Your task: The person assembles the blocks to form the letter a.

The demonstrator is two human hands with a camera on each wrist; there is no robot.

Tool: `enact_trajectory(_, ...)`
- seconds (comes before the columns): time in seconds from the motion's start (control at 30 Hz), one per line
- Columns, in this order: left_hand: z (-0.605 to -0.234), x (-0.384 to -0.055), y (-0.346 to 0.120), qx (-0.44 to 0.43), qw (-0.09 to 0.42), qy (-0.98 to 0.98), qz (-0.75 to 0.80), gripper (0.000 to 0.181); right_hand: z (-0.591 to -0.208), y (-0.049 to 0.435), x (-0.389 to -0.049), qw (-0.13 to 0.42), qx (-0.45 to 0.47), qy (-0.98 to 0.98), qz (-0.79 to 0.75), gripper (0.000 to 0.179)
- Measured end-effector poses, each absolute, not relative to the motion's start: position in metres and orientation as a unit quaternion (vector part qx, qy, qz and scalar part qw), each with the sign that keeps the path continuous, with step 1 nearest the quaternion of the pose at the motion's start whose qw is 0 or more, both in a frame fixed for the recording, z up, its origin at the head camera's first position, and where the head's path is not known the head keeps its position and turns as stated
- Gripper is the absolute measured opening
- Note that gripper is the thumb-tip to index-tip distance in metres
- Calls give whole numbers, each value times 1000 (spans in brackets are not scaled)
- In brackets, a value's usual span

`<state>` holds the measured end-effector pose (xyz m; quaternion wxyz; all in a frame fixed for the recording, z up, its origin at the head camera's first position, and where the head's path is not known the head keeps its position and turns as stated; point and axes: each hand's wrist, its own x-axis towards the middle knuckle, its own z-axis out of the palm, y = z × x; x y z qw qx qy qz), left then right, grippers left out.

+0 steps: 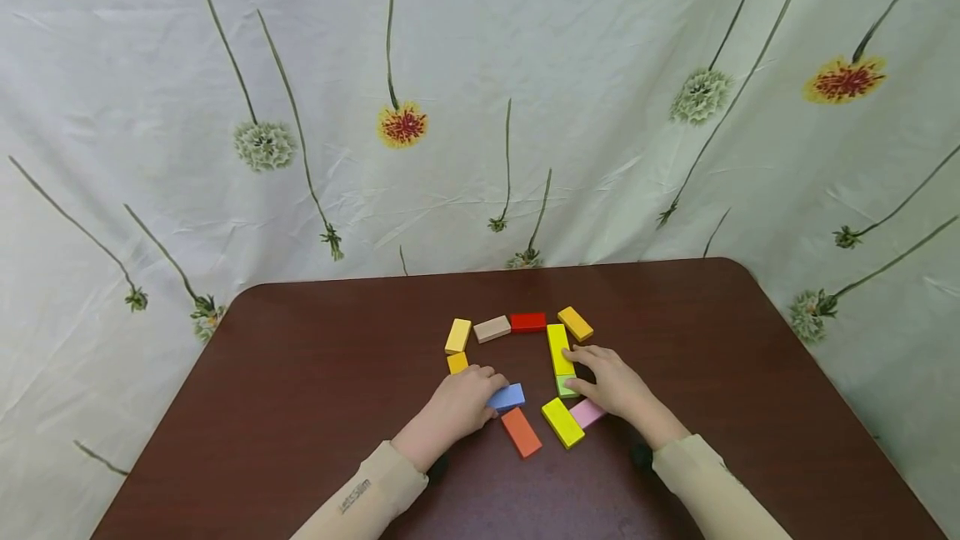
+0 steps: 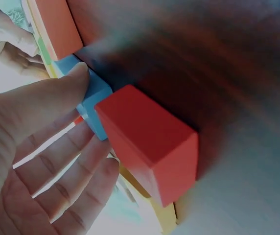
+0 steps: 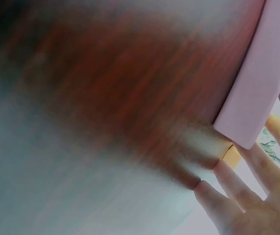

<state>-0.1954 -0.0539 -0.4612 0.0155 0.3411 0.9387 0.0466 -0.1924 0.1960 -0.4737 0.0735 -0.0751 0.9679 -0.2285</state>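
A blue block [image 1: 507, 397] sits between the thumb and fingers of my left hand [image 1: 459, 400], which pinches it on the table. Close beside it in the left wrist view is a red block [image 2: 147, 132], hidden behind the hand from the head camera. An orange block [image 1: 521, 432] lies just nearer to me. My right hand [image 1: 611, 382] reaches over a pink block [image 1: 587, 412], its fingers extended. Its fingertips are right at the long yellow block [image 1: 559, 348] and the green block [image 1: 567, 386], which lie end to end.
Beyond the hands, a pale yellow block [image 1: 458, 336], a beige block [image 1: 492, 328], another red block [image 1: 528, 322] and an amber block [image 1: 575, 323] form a loose ring's far side. Another amber block [image 1: 457, 362] is at left, a second yellow block [image 1: 562, 422] in front. The dark table [image 1: 315, 390] meets a flowered cloth [image 1: 465, 182].
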Motion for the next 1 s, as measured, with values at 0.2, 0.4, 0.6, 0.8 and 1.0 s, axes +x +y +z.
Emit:
enact_trajectory(0.2, -459, -202, -44, 359, 16, 931, 65, 33, -476, 197, -193, 67, -81, 968, -227, 54)
enact_trajectory(0.4, -458, -207, -35, 360, 33, 929, 73, 34, -478, 198, -195, 64, -86, 969, -225, 54)
enact_trajectory(0.6, -459, -212, -25, 351, 63, 931, 80, 37, -477, 198, -195, 66, -85, 969, -222, 54)
enact_trajectory(0.8, -458, -213, -17, 357, 75, 927, 91, 37, -476, 197, -194, 63, -87, 969, -224, 54)
enact_trajectory(1.0, -457, -213, -13, 363, 76, 925, 88, 38, -475, 197, -193, 65, -87, 969, -223, 54)
